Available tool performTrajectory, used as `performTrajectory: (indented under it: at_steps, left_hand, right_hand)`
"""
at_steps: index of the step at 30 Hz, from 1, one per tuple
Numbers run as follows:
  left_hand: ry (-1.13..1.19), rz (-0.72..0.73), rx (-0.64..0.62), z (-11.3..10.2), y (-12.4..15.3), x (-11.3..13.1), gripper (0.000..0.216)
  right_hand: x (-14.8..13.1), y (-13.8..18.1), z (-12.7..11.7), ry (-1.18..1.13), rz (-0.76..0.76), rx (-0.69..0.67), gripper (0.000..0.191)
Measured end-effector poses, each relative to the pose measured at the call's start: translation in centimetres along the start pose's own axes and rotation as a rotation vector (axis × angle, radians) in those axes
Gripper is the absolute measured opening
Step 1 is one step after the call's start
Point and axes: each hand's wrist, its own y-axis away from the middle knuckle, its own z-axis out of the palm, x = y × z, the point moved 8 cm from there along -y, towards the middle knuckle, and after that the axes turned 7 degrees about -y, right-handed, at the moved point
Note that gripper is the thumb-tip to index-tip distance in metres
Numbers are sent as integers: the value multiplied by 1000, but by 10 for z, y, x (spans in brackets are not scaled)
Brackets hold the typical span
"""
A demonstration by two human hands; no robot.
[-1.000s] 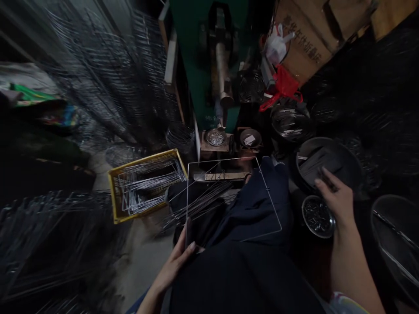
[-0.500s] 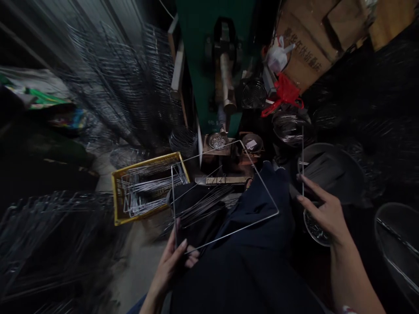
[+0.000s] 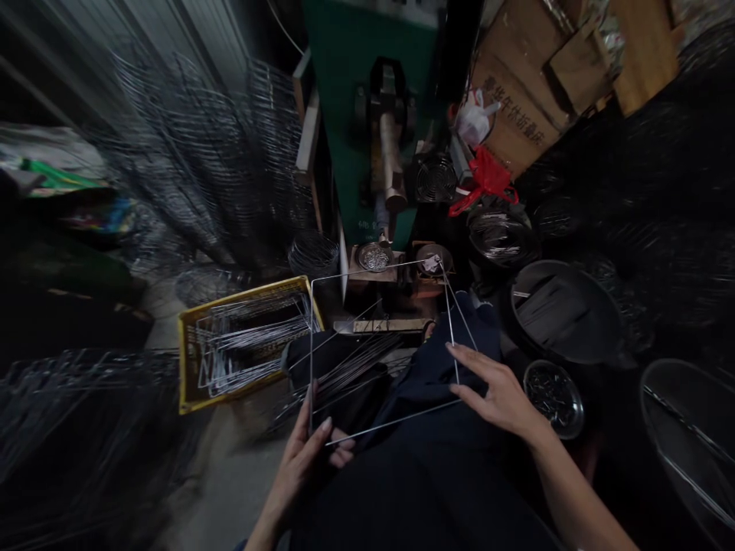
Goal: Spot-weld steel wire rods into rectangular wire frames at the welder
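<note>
A thin metal wire frame [image 3: 396,420], bent into a four-sided shape, is held up above my lap. My left hand [image 3: 304,444] is closed on its lower left corner. Between the thumb and fingers of my right hand [image 3: 497,386] is a short straight metal rod [image 3: 449,306]. The rod stands nearly upright beside the frame's right side, its top end close to the upper right corner; I cannot tell whether they touch. Right fingers cover part of the frame's lower right. Several loose wires [image 3: 359,367] lie across dark cloth on my lap.
A green machine [image 3: 356,153] with a metal arm stands ahead, above a dish of small metal parts [image 3: 376,258]. To the left is a yellow crate [image 3: 246,291] of bent wires. Bowls and a round dark tub [image 3: 574,344] stand right, near a cardboard box [image 3: 511,99].
My right hand has moved left with the rod, bringing it from apart on the right to the frame's upper right corner. My left hand keeps its hold on the frame.
</note>
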Motion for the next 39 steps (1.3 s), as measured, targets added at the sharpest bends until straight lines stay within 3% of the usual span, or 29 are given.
performTrajectory:
  at_steps: [7, 14, 17, 25, 39]
  left_hand:
    - [35, 26, 49, -9, -5, -4, 107]
    - [82, 1, -100, 12, -25, -25, 109]
    - [74, 17, -102, 17, -24, -22, 107]
    - [14, 58, -15, 11, -8, -5, 107]
    - [21, 54, -49, 10, -12, -9, 107]
  right_hand:
    - [-11, -4, 11, -4, -23, -35, 60]
    - [-41, 1, -23, 62, -113, 123, 67]
    - [-37, 0, -23, 88, -112, 113, 67]
    - [-16, -11, 10, 57, -85, 19, 62]
    - [-2, -13, 18, 46, -43, -28, 58]
